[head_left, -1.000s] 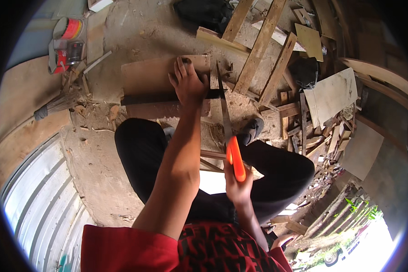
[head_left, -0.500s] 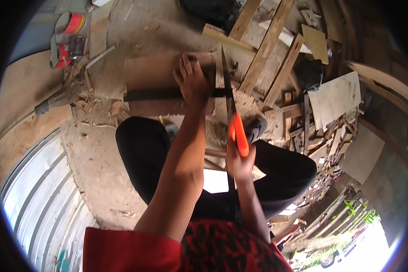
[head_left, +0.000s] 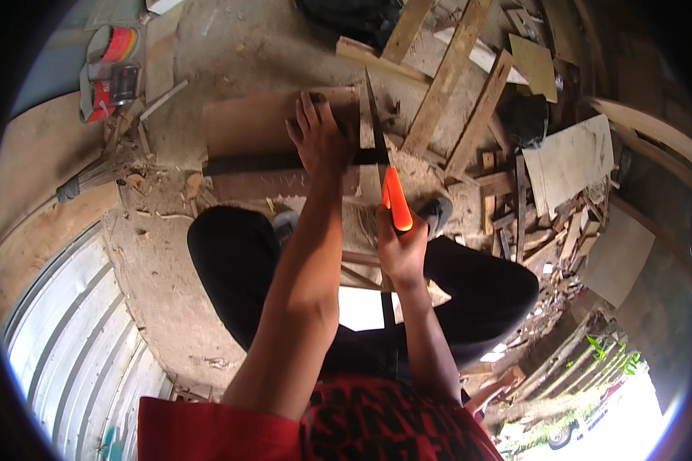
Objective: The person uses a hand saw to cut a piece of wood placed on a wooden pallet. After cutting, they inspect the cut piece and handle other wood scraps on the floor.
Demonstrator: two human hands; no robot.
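Observation:
My left hand (head_left: 321, 137) presses on a flat brown wooden board (head_left: 242, 123), fingers spread toward its far edge. A dark strip (head_left: 254, 164) runs across under the board, and part of it is hidden by my wrist. In my right hand (head_left: 402, 250) is a handsaw (head_left: 377, 123) with an orange handle, the fingers wrapped round the grip. Its blade points away from me, beside the board's right end. Whether the teeth touch the wood, I cannot tell.
Wooden slats (head_left: 450, 77) lie at the far right, with a pile of wood scraps (head_left: 569, 238) nearer. Red cans (head_left: 98, 100) stand at the far left, above a broom-like bundle (head_left: 92, 175). Corrugated metal (head_left: 77, 323) borders the left. My bent knees flank the work.
My right hand has moved forward with the saw, away from my body. My left hand remains on the board, and the whole view has shifted slightly.

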